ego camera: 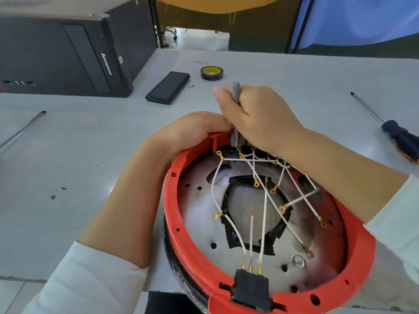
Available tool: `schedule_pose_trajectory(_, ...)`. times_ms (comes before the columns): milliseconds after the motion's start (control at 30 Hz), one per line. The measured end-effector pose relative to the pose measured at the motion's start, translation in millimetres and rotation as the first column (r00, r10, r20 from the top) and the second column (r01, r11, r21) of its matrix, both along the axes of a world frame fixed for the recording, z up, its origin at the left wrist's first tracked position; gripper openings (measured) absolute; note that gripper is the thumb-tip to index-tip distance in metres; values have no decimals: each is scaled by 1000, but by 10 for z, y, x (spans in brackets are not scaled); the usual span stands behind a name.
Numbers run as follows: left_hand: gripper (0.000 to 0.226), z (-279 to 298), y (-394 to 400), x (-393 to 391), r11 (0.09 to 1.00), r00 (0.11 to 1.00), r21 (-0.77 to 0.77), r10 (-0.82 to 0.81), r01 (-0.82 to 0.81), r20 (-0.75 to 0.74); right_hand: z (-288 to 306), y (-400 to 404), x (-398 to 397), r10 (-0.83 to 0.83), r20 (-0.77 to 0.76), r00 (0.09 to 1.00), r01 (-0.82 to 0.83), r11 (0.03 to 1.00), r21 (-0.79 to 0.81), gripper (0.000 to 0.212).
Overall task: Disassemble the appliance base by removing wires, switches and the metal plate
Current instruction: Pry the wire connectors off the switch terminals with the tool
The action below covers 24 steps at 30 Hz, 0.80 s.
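Observation:
A round red appliance base (179,209) lies upside down at the table's near edge. Inside it sits a metal plate (199,214) with holes and a black-taped central opening. Several white wires (264,214) with gold ring terminals cross the plate. A black power socket (250,288) is fixed in the near rim. My left hand (195,130) grips the far rim of the base. My right hand (256,114) holds a small grey screwdriver (235,89) upright, its tip down at the switch block by the far rim; the switches are mostly hidden under this hand.
A black computer tower (68,53) lies at the back left. A black power bank (169,87), a tape roll (212,73) and a small screw (191,86) lie behind the base. One long screwdriver (394,132) rests at the right, another shaft (22,129) at the left.

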<state>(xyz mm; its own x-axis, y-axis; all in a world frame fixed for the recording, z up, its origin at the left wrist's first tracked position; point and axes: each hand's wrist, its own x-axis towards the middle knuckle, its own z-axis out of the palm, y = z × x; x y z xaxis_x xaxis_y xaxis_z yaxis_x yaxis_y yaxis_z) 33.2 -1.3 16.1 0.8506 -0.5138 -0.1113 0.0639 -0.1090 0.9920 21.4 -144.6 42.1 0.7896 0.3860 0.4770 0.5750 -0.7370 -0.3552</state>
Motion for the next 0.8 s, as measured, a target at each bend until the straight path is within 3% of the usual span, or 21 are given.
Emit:
schedule_pose_trajectory(67,31,-7,-4,-2,996,996,-84,-48,42,-73,61,-18,-7,21,-22,1000,-17,983,184,49)
schedule_pose_trajectory(167,33,3,4,-1,993,993,-84,-89,82,-73,181,-101,24,18,-115,993,28,924,381,49)
schedule_pose_trajectory(333,37,5,12,-16,989,987,-94,-121,111,-106,211,-304,-79,2,-227,974,71,948,311,48)
schedule_pose_trajectory(500,34,11,13,-12,993,991,-61,-105,101,-80,155,-436,-259,131,-299,945,5,910,414,36)
schedule_pose_trajectory(633,28,36,24,-35,996,996,-9,-84,85,11,225,-497,-442,237,-351,906,-117,937,330,32)
schedule_pose_trajectory(800,30,21,22,-31,989,991,-65,-134,132,-28,283,-491,-627,63,-416,907,-69,998,0,24)
